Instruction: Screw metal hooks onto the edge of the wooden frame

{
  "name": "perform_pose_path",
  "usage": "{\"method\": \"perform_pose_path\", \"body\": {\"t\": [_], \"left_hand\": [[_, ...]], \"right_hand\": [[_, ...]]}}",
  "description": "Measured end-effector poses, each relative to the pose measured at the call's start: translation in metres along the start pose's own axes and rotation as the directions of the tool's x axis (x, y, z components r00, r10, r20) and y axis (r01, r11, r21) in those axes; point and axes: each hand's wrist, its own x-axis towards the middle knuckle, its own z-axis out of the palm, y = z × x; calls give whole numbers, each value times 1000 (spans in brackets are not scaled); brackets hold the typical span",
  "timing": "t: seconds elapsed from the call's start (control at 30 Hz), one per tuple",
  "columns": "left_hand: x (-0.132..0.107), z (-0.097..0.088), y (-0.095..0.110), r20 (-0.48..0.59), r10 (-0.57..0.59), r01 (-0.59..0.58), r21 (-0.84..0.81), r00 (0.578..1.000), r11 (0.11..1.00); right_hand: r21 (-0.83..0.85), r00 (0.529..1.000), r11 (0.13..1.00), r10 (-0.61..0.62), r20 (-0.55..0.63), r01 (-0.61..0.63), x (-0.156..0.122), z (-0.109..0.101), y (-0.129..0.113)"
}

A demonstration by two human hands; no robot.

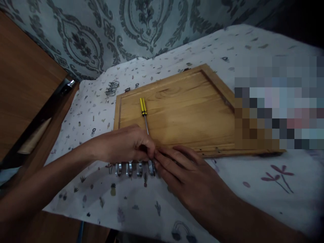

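A wooden panel with a raised frame (182, 111) lies flat on the cloth. Several silvery metal hooks (129, 169) stick out in a row along its near edge. My left hand (129, 143) is closed in a pinch at that edge, above the hooks; whatever its fingertips grip is hidden. Meeting it from the right, my right hand (184, 168) has its fingers together against the rightmost hook (152, 167), with the thumb out of sight. A screwdriver with a yellow and black handle (143, 106) rests on the panel, its shaft running toward my left hand.
A white patterned cloth (83, 189) covers the surface under the panel. Beyond the panel's left corner lies a small pile of metal pieces (112, 88). A patterned curtain (141, 30) hangs behind, and brown wooden furniture (30, 60) stands at left. The right side is pixelated.
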Motion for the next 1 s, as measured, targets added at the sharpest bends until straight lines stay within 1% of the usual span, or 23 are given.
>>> {"method": "perform_pose_path", "body": {"t": [0.17,0.27,0.37,0.5,0.67,0.87,1.0], "left_hand": [[2,-5,2,54,14,-18,67,998,998],[1,-7,5,75,-2,-3,65,997,998],[1,-7,6,75,-17,13,50,997,999],[2,-6,4,48,-6,4,41,999,999],[1,-2,-1,20,-1,2,-18,1000,1000],[2,0,-4,35,4,0,-117,999,993],[2,-1,-4,36,6,-1,-130,999,991]], "right_hand": [[9,1000,1000,17,-9,-17,0,1,-1],[17,1000,1000,9,-26,-9,1,0,0],[20,999,1000,3,-38,-2,1,0,0],[14,999,1000,6,-35,-5,0,1,0],[19,1000,1000,4,-15,-4,0,0,1],[10,1000,1000,1,-22,-1,2,0,1],[20,999,1000,7,-32,-6,2,0,2]]}}
